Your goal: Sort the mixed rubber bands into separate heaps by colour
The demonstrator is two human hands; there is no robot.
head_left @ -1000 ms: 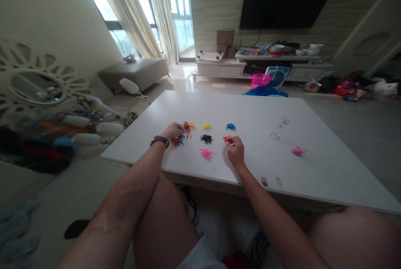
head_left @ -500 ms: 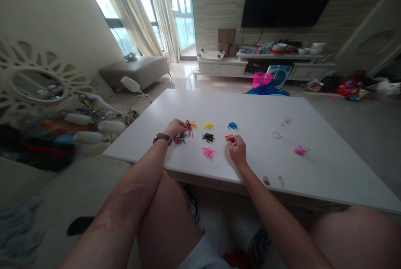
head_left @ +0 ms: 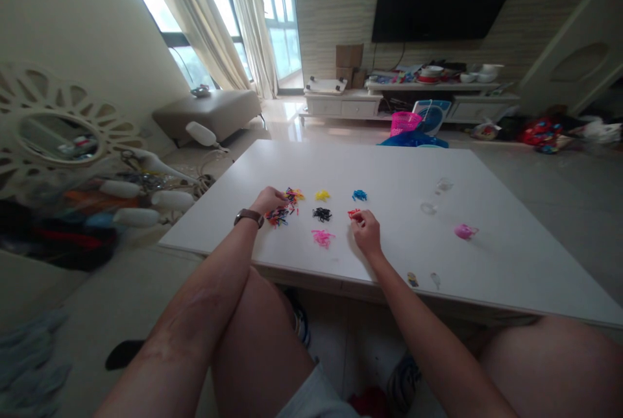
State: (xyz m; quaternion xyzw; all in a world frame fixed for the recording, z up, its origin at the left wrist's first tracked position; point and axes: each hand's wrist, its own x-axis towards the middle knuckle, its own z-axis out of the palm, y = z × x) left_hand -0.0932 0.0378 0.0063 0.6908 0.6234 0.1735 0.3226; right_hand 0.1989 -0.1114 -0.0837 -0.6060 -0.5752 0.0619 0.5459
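Observation:
My left hand [head_left: 270, 199] reaches into a mixed pile of small coloured rubber bands [head_left: 278, 216] at the left of the white table [head_left: 389, 171]. Its fingers are pinched together, and whatever they grip is too small to make out. Close over a little heap of red bands [head_left: 353, 213], my right hand [head_left: 366, 230] has its fingertips drawn together; what is between them is hidden. Sorted heaps lie between and behind the hands: yellow bands [head_left: 322, 195], black bands [head_left: 322, 214], pink bands [head_left: 322, 238] and blue bands [head_left: 359, 195].
On the table's right side are a pink round object [head_left: 466, 231], a clear ring-like piece [head_left: 429, 208] and a small clear item [head_left: 444, 185]. A yellow figure charm [head_left: 413, 279] lies near the front edge. A floor lamp [head_left: 170, 200] stands left of the table.
The view has shifted slightly. Both hands stay at their piles with only small finger movements, and the heaps look the same.

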